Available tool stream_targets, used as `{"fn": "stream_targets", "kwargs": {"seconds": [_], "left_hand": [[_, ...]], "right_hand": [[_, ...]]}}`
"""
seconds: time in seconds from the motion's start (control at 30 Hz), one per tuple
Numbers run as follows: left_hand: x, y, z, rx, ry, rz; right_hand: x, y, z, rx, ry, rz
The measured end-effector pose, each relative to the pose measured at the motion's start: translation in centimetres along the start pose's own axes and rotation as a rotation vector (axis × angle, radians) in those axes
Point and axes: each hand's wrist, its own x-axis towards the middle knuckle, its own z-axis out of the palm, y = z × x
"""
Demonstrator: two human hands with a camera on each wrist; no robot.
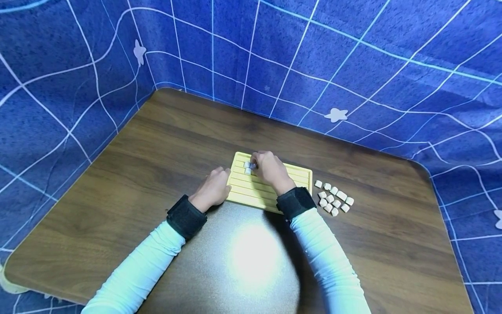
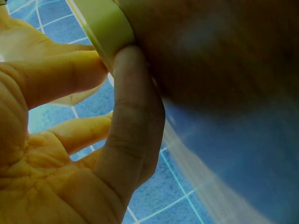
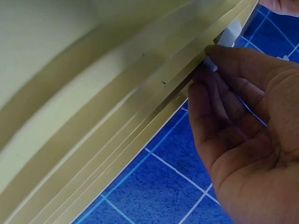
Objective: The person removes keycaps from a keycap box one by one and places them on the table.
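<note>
A yellow ridged tray (image 1: 251, 195) lies on the table. My left hand (image 1: 213, 187) grips its left edge; in the left wrist view, thumb and index finger (image 2: 133, 102) pinch the tray's rim. My right hand (image 1: 270, 169) is over the tray's upper left part, pinching a small white keycap (image 3: 211, 64) between thumb and fingertips at a ridge. Beside it on the tray sit a few pale keycaps (image 1: 247, 171), partly hidden by the right fingers. In the right wrist view, another white keycap (image 3: 230, 33) shows just past the fingertips.
Several loose white keycaps (image 1: 330, 198), one of them longer, lie in a cluster on the wooden table (image 1: 157, 144) to the right of the tray. A blue curtain (image 1: 219, 48) with white grid lines and stars hangs behind and beside the table.
</note>
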Motion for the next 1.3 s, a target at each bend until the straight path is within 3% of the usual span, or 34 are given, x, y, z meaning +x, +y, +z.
{"fn": "stream_targets", "kwargs": {"seconds": [0.43,0.73,1.3], "left_hand": [[0.1,0.3,0.2,0.009,-0.004,0.024],[0.0,0.4,0.2,0.02,0.013,0.033],[0.1,0.2,-0.2,-0.002,-0.024,0.01]], "right_hand": [[-0.7,0.5,-0.2,0.055,0.022,0.033],[-2.0,1.4,-0.8,0.091,0.087,0.007],[-7.7,6.0,-3.8,0.082,0.207,-0.037]]}}
